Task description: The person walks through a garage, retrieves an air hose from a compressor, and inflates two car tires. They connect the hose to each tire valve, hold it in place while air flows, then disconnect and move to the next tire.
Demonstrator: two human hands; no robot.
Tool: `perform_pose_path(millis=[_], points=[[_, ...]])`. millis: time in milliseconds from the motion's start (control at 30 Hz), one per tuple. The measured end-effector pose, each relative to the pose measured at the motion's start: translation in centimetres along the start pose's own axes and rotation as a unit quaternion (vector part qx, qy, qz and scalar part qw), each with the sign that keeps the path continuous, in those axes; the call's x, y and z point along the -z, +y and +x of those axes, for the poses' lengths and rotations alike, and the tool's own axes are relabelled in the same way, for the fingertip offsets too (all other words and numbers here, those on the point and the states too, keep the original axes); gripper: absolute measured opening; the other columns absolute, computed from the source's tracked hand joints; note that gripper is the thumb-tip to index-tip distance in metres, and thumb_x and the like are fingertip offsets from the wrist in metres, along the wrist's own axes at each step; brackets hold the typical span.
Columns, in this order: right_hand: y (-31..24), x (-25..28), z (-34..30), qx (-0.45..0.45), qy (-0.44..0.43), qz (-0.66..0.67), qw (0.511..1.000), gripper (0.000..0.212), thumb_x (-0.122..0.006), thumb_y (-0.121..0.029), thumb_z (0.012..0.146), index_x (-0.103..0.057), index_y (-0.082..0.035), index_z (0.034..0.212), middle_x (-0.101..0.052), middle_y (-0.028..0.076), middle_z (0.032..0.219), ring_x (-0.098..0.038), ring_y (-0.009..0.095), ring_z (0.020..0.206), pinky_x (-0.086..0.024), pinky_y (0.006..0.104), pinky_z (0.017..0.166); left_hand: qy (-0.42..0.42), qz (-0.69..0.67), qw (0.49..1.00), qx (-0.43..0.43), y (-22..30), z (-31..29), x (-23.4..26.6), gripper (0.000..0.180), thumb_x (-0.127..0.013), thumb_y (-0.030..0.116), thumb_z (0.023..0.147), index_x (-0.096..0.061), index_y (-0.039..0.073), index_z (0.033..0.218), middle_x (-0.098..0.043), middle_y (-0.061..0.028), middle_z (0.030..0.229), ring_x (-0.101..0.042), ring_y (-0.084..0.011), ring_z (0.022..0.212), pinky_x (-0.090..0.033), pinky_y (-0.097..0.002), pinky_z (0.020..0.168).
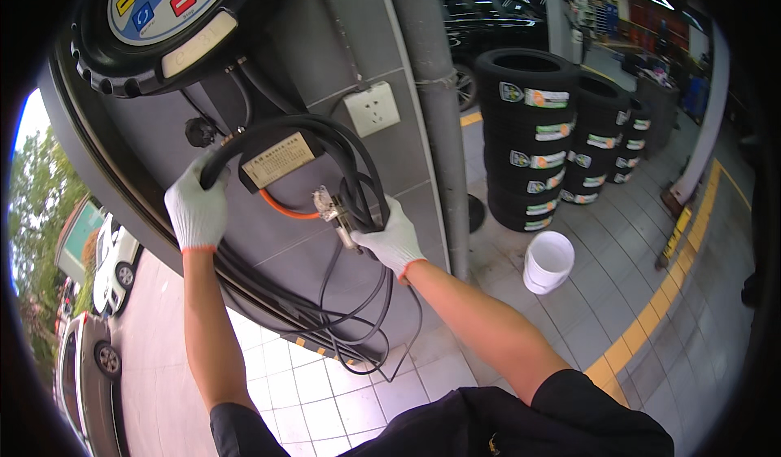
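- The left hand [198,209], in a white knit glove, is closed around the black hose [297,123] at the left end of its arch.
- The right hand [392,239], gloved the same way, is curled around the hose's right side, lower down; its fingers are partly hidden, and whether it also touches the metal fitting [328,205] just beside it cannot be told.
- The hose bends in looped strands between the two hands, in front of a grey tiled wall [407,148].
- An orange tube [285,205] runs to the metal fitting from behind a pale label plate [279,159].
- Above the hose is a round black machine [122,83] with a blue and white button panel; a white wall socket [372,109] sits right of the label plate.
- Thin dark cables [382,327] hang in loose loops below the hands, near the tiled floor [338,412].
- To the right, a white bucket [549,263] stands on the floor near stacked black tires [521,131].
- Outside, at left, are parked cars [88,367].
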State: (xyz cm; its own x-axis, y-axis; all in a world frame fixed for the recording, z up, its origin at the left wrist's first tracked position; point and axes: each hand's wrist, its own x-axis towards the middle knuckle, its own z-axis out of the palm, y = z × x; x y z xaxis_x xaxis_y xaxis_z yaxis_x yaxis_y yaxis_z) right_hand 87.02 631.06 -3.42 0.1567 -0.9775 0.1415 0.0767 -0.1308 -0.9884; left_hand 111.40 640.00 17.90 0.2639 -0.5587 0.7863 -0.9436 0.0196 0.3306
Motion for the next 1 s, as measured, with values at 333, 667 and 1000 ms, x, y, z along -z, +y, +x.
perform_pose_path(millis=[333, 667, 1000], points=[[-9.0, 14.9, 9.1, 0.318, -0.042, 0.040, 0.946, 0.034, -0.082, -0.007, 0.076, -0.069, -0.001, 0.106, -0.067, 0.004, 0.092, -0.062, 0.012, 0.079, -0.054, 0.0299, 0.073, 0.102, -0.118, 0.987, -0.028, 19.9, -1.8, 3.1, 0.023, -0.078, 0.009, 0.095, -0.072, -0.001, 0.115, -0.069, -0.0023, 0.076, -0.061, -0.0072, 0.055, -0.046, -0.0242, 0.049], [-11.8, 41.5, 13.9, 0.143, -0.119, 0.153, 0.971, 0.031, -0.069, -0.009, 0.077, -0.069, 0.003, 0.106, -0.064, 0.002, 0.080, -0.058, 0.011, 0.069, -0.044, 0.0260, 0.065, -0.129, -0.306, 0.915, 0.228, 39.6, -7.1, -13.1, 0.024, -0.080, 0.008, 0.089, -0.066, -0.004, 0.104, -0.068, -0.0050, 0.068, -0.062, -0.0088, 0.049, -0.046, -0.0216, 0.044], [-12.6, 50.1, 30.2, 0.258, -0.021, 0.078, 0.963, 0.035, -0.072, -0.021, 0.089, -0.070, 0.003, 0.114, -0.060, 0.003, 0.073, -0.056, 0.012, 0.071, -0.044, 0.0270, 0.071, -0.123, -0.588, 0.781, 0.174, 46.9, -0.6, -38.9, 0.025, -0.074, 0.012, 0.098, -0.063, -0.002, 0.114, -0.058, -0.0032, 0.070, -0.057, -0.0143, 0.056, -0.048, -0.0305, 0.055]])
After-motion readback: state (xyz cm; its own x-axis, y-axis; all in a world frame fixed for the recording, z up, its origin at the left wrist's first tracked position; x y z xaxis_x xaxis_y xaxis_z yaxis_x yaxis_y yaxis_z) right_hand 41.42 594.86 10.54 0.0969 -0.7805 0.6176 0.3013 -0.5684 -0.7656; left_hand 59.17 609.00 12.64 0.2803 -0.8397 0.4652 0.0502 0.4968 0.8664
